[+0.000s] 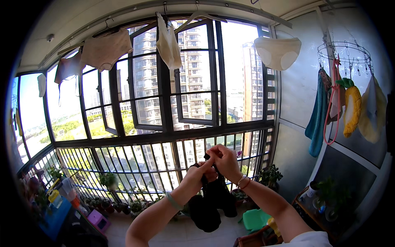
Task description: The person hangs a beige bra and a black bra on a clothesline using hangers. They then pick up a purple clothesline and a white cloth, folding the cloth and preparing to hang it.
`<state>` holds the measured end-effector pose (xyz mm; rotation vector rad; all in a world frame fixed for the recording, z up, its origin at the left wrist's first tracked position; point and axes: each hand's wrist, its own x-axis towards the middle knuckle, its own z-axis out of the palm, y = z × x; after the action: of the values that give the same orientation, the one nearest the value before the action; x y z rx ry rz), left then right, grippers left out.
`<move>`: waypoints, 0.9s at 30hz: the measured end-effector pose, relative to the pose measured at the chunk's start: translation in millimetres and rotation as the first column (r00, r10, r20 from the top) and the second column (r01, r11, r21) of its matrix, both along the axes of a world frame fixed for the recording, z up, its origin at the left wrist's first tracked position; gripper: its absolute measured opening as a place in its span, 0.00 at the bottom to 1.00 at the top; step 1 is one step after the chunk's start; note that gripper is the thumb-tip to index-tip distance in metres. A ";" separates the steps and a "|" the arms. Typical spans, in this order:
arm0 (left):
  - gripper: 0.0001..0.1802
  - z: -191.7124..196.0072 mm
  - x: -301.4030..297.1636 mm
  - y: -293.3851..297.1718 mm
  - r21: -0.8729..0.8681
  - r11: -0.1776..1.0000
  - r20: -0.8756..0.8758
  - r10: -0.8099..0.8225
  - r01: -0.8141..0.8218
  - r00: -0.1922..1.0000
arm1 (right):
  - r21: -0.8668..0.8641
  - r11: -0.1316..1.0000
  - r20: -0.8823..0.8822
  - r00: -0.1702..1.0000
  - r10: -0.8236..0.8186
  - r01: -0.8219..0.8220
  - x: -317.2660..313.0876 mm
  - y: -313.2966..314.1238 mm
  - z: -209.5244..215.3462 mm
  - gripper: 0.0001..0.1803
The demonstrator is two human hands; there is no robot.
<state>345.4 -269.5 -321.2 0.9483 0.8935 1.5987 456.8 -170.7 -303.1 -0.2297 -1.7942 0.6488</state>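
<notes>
A black bra [205,214] hangs in front of me, its rounded cups lowest and its narrow band or strap bunched at the top. Both hands meet on that upper part. My left hand [198,175], with a pale green bangle on the wrist, is closed around the strap. Touching it from the right, my right hand [225,162] pinches a small black end between thumb and fingertips. A thin bracelet circles that wrist. My fingers hide the piece between them.
Overhead, a rail [242,14] carries beige underwear [278,52], a beige top [108,50] and a light cloth [168,43]. A round clip hanger [344,51] holds a teal towel [316,113] at right. Potted plants line the barred window; a green stool [254,220] stands below.
</notes>
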 end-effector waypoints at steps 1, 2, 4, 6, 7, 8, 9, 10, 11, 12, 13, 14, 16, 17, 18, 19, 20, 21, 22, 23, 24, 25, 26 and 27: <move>0.20 0.4 1.2 4.0 -0.022 1.000 -0.022 0.013 -0.013 1.000 | 0.039 0.999 0.007 1.000 -0.028 0.028 0.3 5.7 1.8 0.09; 0.19 2.9 5.5 7.1 -0.043 0.999 -0.043 0.024 -0.026 0.999 | 0.000 1.000 -0.006 1.000 -0.003 0.003 -1.4 12.9 2.0 0.09; 0.20 6.7 -0.2 17.9 -0.049 0.999 -0.106 -0.018 0.013 0.994 | -0.099 0.995 0.002 1.000 0.031 -0.031 -7.5 18.0 5.1 0.09; 0.18 5.3 -15.3 26.4 -0.091 0.994 -0.156 0.037 -0.051 0.987 | -0.217 0.972 0.007 0.995 0.096 -0.092 -19.8 24.2 4.0 0.09; 0.17 9.3 -19.4 28.4 -0.081 0.993 -0.176 0.071 -0.086 0.982 | -0.185 0.978 0.017 0.995 0.101 -0.096 -23.8 28.4 7.3 0.09; 0.14 14.1 -24.7 33.6 -0.025 0.999 -0.141 0.037 -0.041 0.989 | -0.194 0.972 -0.003 0.991 0.134 -0.132 -29.0 34.5 10.2 0.09; 0.12 15.4 -32.1 41.9 0.021 1.000 -0.093 -0.003 0.005 0.996 | -0.212 0.963 -0.010 0.986 0.167 -0.165 -36.4 43.5 8.2 0.09; 0.11 20.3 -38.8 48.7 0.086 0.996 -0.113 -0.015 0.025 0.994 | -0.197 0.963 -0.049 0.983 0.177 -0.183 -41.4 52.3 10.5 0.11; 0.10 26.9 -42.8 52.5 0.151 0.988 -0.132 -0.026 0.045 0.991 | -0.286 0.935 -0.017 0.977 0.212 -0.208 -40.3 62.3 16.6 0.12; 0.08 33.1 -45.7 51.9 0.142 0.990 -0.131 0.024 -0.005 0.991 | -0.293 0.933 -0.041 0.977 0.209 -0.211 -43.2 65.0 21.7 0.12; 0.08 34.8 -56.5 59.9 0.121 0.992 -0.138 0.064 -0.048 0.988 | -0.299 0.929 -0.066 0.976 0.207 -0.217 -47.1 66.4 28.1 0.12; 0.08 36.9 -58.2 69.9 0.096 0.995 -0.146 0.026 -0.012 0.989 | -0.271 0.949 -0.053 0.987 0.154 -0.162 -46.8 70.9 32.3 0.12; 0.09 38.8 -68.7 88.7 0.069 0.996 -0.156 -0.040 0.051 0.987 | -0.186 0.977 -0.046 0.994 0.095 -0.102 -56.1 90.0 30.7 0.11; 0.09 44.8 -74.6 92.7 0.068 0.995 -0.177 -0.062 0.075 0.982 | -0.142 0.987 -0.024 0.997 0.067 -0.070 -59.3 95.4 35.0 0.11; 0.10 45.0 -84.1 103.0 0.102 0.994 -0.168 -0.031 0.048 0.985 | -0.157 0.984 0.031 0.996 0.084 -0.078 -63.3 97.7 40.2 0.11; 0.12 47.6 -91.6 113.9 0.139 0.990 -0.162 0.000 0.023 0.987 | -0.186 0.981 0.069 0.995 0.073 -0.059 -68.3 105.8 43.2 0.10; 0.13 53.4 -97.1 116.5 0.164 0.987 -0.176 0.028 0.001 0.984 | -0.141 0.989 0.056 0.997 0.055 -0.047 -74.4 113.3 44.5 0.10; 0.13 58.9 -106.6 121.6 0.169 0.986 -0.205 0.029 0.006 0.978 | -0.088 0.995 0.033 0.999 0.039 -0.036 -80.1 119.5 48.5 0.10; 0.12 63.1 -116.7 127.2 0.174 0.985 -0.233 0.029 0.012 0.972 | -0.129 0.991 0.068 0.997 0.038 -0.029 -83.8 123.2 53.4 0.10; 0.12 67.6 -125.9 133.1 0.178 0.984 -0.260 0.030 0.018 0.965 | -0.106 0.994 0.036 0.999 0.037 -0.033 -89.5 127.4 58.0 0.09; 0.14 74.3 -133.6 133.8 0.133 0.991 -0.305 0.025 0.017 0.952 | -0.084 0.996 0.003 0.999 0.043 -0.043 -97.1 131.4 61.6 0.09; 0.14 76.7 -141.4 140.4 0.103 0.993 -0.311 -0.024 0.059 0.950 | -0.062 0.997 -0.030 0.998 0.049 -0.051 -104.4 137.4 64.9 0.08; 0.14 78.0 -147.4 148.1 0.073 0.992 -0.314 -0.073 0.101 0.947 | -0.020 1.000 -0.053 0.999 -0.007 0.006 -111.7 148.7 67.2 0.08; 0.15 80.1 -151.1 157.1 0.048 0.988 -0.313 -0.127 0.149 0.941 | 0.023 0.999 -0.046 0.998 -0.037 0.038 -117.5 154.3 70.6 0.08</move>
<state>194.4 -112.4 -241.2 1.3095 0.9640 1.3911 339.3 -16.4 -232.5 -0.2306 -1.7487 0.6012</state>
